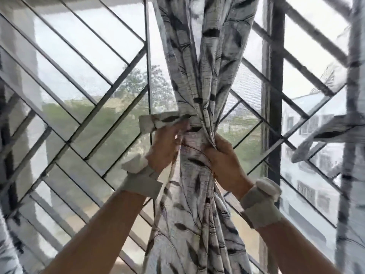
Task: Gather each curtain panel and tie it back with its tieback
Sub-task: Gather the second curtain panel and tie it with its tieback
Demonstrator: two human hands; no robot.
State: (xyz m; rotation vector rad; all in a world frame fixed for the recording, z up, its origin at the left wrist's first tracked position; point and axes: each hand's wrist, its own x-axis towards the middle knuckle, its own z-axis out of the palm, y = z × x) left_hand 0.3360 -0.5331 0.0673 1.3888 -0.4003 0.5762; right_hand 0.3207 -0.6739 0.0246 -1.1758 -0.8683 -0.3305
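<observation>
Forearms: two bare forearms rise from the bottom edge toward the middle of the view, nearest the camera; each wrist carries a grey wrist strap, the left wrist strap [141,181] with a loose flap, the right wrist strap [260,202] bearing a rounded white pod.
Right hand [225,159]: fingers curled tightly around the gathered curtain panel from its right side, squeezing the folds into a narrow neck.
Left hand [167,145]: fingers bent, pinching the tieback close against the left side of the bundle, just above and beside the right hand.
Tieback [158,121]: a flat strip of the same leaf-printed cloth; one end sticks out level to the left of the left hand, the rest runs toward the cinched neck of the panel. Whether it passes behind the bundle cannot be told.
Curtain panel [201,80]: pale fabric with dark leaf print, hanging in the middle of the view, wide at the top, pinched to its narrowest at the hands, spreading again below them to the bottom edge.
Second curtain panel [353,214]: same print, at the far right edge, blurred; a strip of matching cloth juts leftward from it, well apart from the hands.
Window grille [79,123]: slanted metal bars behind the cloth, crossing the whole window.
Window frame post [273,95]: dark upright just right of the gathered panel.
Outside: trees and greenery left, pale buildings right, all hazy.
</observation>
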